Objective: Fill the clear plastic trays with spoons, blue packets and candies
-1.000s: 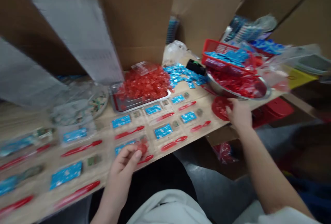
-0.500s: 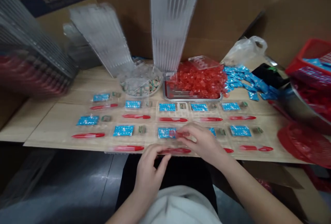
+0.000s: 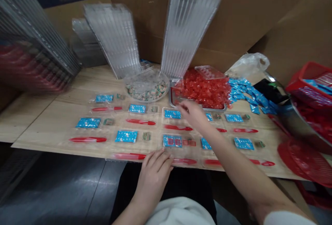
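My right hand [image 3: 193,114] is half-curled just short of the steel tray [image 3: 216,109] of red wrapped candies [image 3: 202,90]; can't tell if it's pinching one. Left hand [image 3: 153,178] lies loosely open and empty on the near edge of the clear blister tray [image 3: 181,152]. Candies look light and slippery, best pinched singly; that thin plastic looks flimsy, safest held by its rim.
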The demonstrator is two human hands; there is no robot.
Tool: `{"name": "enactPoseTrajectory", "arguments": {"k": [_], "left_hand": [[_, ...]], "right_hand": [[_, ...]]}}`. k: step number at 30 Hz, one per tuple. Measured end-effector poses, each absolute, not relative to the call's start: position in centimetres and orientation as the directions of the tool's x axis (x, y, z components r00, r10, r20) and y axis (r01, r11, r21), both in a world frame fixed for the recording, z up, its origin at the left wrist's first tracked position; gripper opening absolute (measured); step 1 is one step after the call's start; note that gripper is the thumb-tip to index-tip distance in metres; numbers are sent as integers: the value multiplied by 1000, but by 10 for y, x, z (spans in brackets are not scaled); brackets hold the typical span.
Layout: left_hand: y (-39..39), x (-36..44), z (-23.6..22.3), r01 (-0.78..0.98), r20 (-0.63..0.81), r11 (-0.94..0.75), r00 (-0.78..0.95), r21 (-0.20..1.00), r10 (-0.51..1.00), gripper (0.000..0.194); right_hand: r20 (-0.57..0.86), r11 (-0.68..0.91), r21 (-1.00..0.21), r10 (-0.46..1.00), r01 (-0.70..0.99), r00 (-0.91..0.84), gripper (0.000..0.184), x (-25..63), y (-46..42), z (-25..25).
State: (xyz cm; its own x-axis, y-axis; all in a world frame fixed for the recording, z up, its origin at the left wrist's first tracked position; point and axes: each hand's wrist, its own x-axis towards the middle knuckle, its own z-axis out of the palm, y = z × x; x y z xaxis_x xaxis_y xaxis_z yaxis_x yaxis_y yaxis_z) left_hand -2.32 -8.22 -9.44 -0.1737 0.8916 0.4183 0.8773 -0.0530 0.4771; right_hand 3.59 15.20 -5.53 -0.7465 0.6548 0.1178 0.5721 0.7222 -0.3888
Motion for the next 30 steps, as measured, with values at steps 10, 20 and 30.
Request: {"name": "enactPoseTrajectory", "arguments": {"k": [10, 20, 30], "left_hand": [[-87, -29, -99, 886, 404, -72, -136, 458, 905, 21], [-88, -29, -96, 869, 358, -66, -132, 490, 924, 24], [-88, -44, -68, 903, 596, -183, -94, 388, 798, 24]], "right_hand": [[59, 586, -659, 665, 471, -745, 12, 24, 140, -51], [190, 884, -386, 355, 263, -915, 8, 45, 59, -77], [261, 643, -657, 684, 394, -681, 42, 152, 104, -33]]}}
